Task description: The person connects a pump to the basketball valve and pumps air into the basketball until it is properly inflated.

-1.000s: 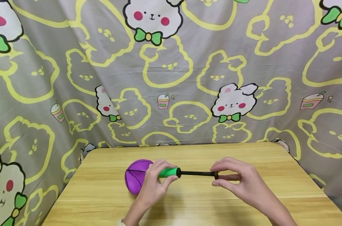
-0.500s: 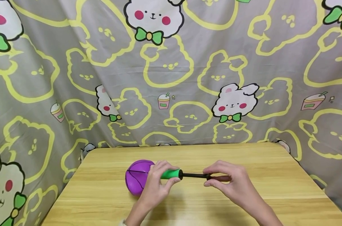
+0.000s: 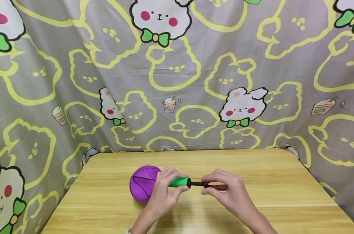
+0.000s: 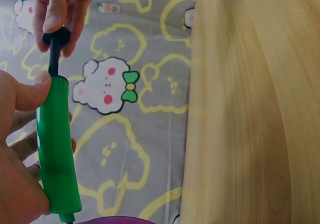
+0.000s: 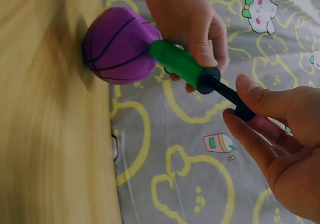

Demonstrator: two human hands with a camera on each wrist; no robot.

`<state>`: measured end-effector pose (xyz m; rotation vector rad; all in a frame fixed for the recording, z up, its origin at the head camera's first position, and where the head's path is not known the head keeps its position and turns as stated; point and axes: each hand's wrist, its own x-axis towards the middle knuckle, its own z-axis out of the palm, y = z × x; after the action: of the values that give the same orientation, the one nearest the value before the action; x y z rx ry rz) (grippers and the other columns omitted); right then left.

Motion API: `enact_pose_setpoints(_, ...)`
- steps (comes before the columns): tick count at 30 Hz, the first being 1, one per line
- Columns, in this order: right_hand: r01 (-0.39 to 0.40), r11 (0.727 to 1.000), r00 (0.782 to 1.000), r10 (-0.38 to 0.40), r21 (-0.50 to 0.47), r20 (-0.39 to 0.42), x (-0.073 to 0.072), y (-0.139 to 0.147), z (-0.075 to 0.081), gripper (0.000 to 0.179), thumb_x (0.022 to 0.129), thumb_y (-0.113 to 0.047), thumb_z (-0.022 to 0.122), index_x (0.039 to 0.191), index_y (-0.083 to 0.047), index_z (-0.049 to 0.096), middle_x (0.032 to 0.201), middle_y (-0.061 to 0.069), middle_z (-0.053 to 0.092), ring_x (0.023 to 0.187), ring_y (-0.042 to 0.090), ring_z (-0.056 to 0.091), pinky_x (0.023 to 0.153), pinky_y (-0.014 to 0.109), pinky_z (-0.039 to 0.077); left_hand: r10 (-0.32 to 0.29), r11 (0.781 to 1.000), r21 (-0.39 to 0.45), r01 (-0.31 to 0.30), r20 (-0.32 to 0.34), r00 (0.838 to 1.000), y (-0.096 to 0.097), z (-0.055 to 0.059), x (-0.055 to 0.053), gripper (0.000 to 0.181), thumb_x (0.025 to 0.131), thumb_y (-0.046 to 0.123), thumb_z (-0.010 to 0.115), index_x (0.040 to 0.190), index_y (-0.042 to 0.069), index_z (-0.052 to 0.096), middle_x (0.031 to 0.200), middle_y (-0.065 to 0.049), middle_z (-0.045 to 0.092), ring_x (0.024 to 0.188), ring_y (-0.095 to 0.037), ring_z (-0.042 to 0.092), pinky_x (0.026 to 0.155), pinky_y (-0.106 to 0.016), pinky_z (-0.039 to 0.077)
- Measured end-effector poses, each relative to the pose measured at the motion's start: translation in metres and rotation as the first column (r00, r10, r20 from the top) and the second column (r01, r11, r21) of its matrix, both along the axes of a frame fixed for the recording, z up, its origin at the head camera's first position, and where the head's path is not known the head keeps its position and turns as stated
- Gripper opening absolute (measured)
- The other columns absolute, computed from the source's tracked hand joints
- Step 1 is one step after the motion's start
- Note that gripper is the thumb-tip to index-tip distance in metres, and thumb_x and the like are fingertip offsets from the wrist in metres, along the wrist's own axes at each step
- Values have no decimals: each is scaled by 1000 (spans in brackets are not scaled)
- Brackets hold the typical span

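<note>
A purple ball (image 3: 142, 183) with black seams rests on the table, its side dented in. Against it points a green hand pump (image 4: 57, 144), its nozzle end at the ball in the right wrist view. My left hand (image 3: 164, 191) grips the green barrel, thumb and fingers around it. My right hand (image 3: 228, 190) pinches the black handle (image 5: 245, 112) at the end of the pump's rod. A short length of black rod (image 3: 197, 184) shows between barrel and handle.
The light wood table (image 3: 253, 208) lies under both hands. Behind and at the sides hangs a grey curtain (image 3: 188, 91) with yellow outlines and cartoon rabbits, close to the table's back edge.
My right hand has moved left toward my left hand, pushing the handle in, so less rod shows. The left hand and barrel have shifted slightly right.
</note>
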<state>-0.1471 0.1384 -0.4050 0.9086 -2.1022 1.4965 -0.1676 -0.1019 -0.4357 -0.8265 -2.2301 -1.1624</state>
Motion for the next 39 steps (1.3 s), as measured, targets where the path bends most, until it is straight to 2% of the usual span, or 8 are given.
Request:
enact_pose_setpoints(10,-3,998,999,1,-56,-34,-2,-17,-17,30,75,1,86,103,-9,79,94,5,75,83,20,74,62,29,59,-11,1000,-16,11,-10,1000,2,-1,2,23,83,27,84,104,22,73,100,18,64,97,-7,56,83,-38,33)
enact_pose_setpoints(18,18,998,1000,-18,-57,5,2,-24,-17,30,78,1,85,105,-11,78,97,3,74,87,19,74,64,29,59,-7,1000,-25,7,3,1000,2,0,4,23,84,26,84,103,22,73,100,19,64,97,-6,56,83,-37,33)
enact_pose_setpoints(23,-2,1000,998,1,4,58,5,-21,-11,25,83,-3,83,105,-14,76,101,-1,72,91,18,73,67,28,59,-22,999,-27,23,20,1000,1,1,4,22,86,29,82,105,25,73,101,21,63,100,-5,57,85,-34,36)
enact_pose_setpoints(27,-44,998,994,39,42,103,6,-16,-6,23,86,-5,82,104,-17,74,103,-3,70,92,16,72,70,28,59,-32,999,-28,32,5,999,0,0,5,24,85,30,83,106,25,73,102,19,64,100,-5,57,85,-34,38)
enact_pose_setpoints(32,-57,995,996,52,78,71,7,-6,3,25,86,-2,82,104,-17,73,103,-3,69,91,15,71,69,28,59,-30,999,-17,31,34,999,-1,-1,4,21,87,32,81,106,27,72,103,22,63,101,-4,58,86,-33,38)
enact_pose_setpoints(39,-65,993,996,59,102,63,10,8,15,28,84,-1,83,104,-17,72,102,-3,68,90,15,71,69,29,60,-28,1000,-4,28,27,999,-2,0,2,21,88,32,81,107,28,72,103,22,64,102,-5,59,87,-34,40)
